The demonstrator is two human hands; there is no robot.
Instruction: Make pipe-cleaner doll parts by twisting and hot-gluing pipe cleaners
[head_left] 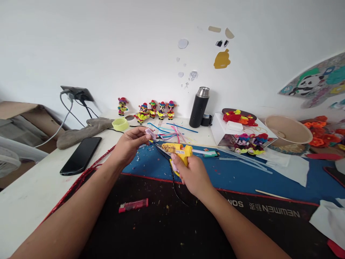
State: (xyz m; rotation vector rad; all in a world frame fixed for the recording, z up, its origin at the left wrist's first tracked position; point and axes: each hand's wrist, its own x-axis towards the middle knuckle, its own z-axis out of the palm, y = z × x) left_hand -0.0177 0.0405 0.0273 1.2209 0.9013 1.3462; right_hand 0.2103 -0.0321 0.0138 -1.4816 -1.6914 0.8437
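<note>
While two bare hands work over a desk mat, a glue gun meets a small craft piece.

The right hand is wrapped around a yellow glue gun, nozzle pointing left. The left hand pinches a small lilac piece in its fingertips, just beside the nozzle. Both hover above the blue mat. A red lighter lies nearer, a black phone far left.

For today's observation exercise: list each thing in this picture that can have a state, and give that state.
Glue gun: gripped in right hand, nozzle toward left hand.
Small lilac piece: pinched in left fingers.
Phone: screen dark, lying flat.
Flask: upright, capped.
Lighter: lying flat.
</note>
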